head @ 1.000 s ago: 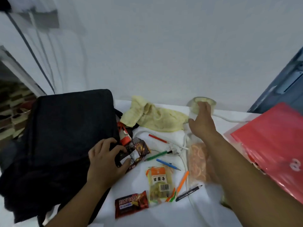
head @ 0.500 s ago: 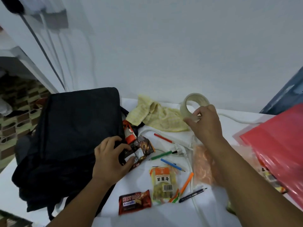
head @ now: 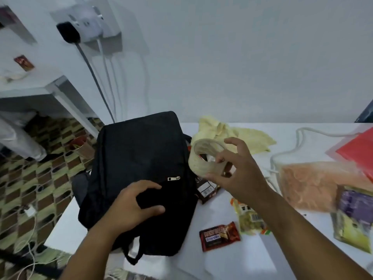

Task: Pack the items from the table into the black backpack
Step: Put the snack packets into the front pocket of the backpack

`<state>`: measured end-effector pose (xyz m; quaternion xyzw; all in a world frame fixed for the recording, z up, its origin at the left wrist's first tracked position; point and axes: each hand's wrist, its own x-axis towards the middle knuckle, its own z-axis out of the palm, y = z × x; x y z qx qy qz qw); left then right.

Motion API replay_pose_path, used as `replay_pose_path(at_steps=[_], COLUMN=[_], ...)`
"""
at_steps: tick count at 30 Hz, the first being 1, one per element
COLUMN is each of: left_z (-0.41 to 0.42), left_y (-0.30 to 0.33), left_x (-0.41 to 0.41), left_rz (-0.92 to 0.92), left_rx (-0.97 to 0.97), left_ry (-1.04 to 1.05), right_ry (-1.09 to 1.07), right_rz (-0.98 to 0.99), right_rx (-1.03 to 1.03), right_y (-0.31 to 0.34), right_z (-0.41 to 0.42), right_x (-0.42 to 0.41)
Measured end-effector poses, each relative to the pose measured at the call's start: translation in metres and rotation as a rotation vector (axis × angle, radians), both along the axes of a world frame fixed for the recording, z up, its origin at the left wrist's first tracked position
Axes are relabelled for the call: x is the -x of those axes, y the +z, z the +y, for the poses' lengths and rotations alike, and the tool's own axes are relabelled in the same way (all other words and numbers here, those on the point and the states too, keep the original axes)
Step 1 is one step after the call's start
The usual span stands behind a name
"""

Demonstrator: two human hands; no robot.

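The right hand holds one roll of tape pinched in its fingers just above the right edge of the black backpack, which lies flat at the left end of the worktop, while the left hand grips the bag's fabric near a zipper pull. Packing looks barely begun (nothing visibly inside). Left out: one yellow cloth, one chocolate bar, one dark wrapper, one orange-topped snack packet, one orange bag and one red folder.
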<state>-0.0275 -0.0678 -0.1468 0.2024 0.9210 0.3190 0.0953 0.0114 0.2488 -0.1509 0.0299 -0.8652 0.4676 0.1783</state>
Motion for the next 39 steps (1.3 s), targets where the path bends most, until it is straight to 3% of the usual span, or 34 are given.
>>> replay_pose_path(at_steps=[5, 9, 13, 19, 25, 30, 34, 39], left_z=[-0.089, -0.129, -0.150, -0.147, -0.147, -0.159, -0.169, -0.188], left_y=[-0.022, -0.035, -0.041, -0.015, 0.027, 0.015, 0.013, -0.009], left_x=[-0.003, -0.002, 0.003, 0.028, 0.087, 0.115, 0.106, 0.082], left_rz=[-0.058, 0.046, 0.163, 0.187, 0.432, 0.520, 0.337, 0.139], left_rx=[0.277, 0.175, 0.194, -0.138, -0.361, -0.182, -0.106, 0.545], left_ry=[-0.198, -0.170, -0.181, 0.013, 0.155, -0.056, -0.138, -0.216], right_ry=[-0.046, -0.055, -0.053, -0.104, -0.095, -0.052, -0.076, -0.116], right_rz=[0.006, 0.015, 0.038, 0.118, 0.192, 0.024, -0.066, -0.024], right_rx=[0.033, -0.021, -0.049, -0.018, -0.034, -0.041, -0.083, -0.123], right_y=[0.005, 0.010, 0.016, 0.032, 0.055, 0.024, -0.004, -0.006], right_z=[-0.065, -0.124, -0.170, -0.215, -0.237, -0.250, -0.263, -0.275], right_x=[-0.001, -0.010, -0.026, -0.060, -0.063, -0.043, -0.024, -0.010])
